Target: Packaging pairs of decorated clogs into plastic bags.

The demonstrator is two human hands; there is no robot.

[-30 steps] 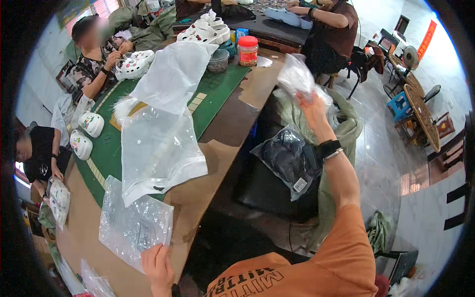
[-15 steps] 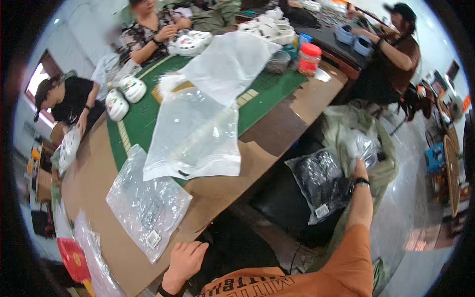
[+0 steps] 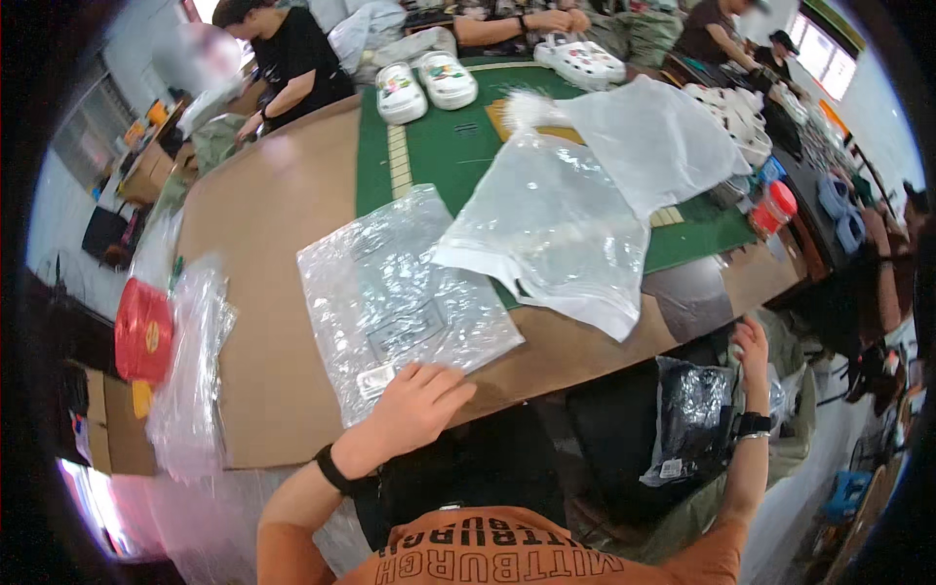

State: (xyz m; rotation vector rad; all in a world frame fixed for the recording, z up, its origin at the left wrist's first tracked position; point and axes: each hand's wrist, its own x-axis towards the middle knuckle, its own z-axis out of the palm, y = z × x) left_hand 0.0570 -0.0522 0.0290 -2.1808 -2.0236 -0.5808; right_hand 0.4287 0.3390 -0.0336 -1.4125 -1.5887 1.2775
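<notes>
A transparent plastic bag (image 3: 429,288) with a small white label lies flat near the table's front edge. My left hand (image 3: 417,408) rests at its near edge beside the label, palm down, with the fingers stretched out. Overlapping it on the right is a frosted white bag (image 3: 561,229). Off the table's right front edge, my right hand (image 3: 751,346) is raised with loosely bent fingers and nothing visible in them. Below and beside that hand, a packed dark item in a transparent bag (image 3: 690,414) lies on a black surface.
White clogs (image 3: 427,88) stand on the green cutting mat (image 3: 434,146). A red-lidded jar (image 3: 773,208) is at the right. Plastic bags (image 3: 185,390) and a red bag (image 3: 144,330) hang by the left edge. Other people work around the table, one person in black (image 3: 297,68) at the far left.
My left hand has moved from the front edge onto the transparent bag. My right hand has come up away from the sack and dark package. The view has swung left.
</notes>
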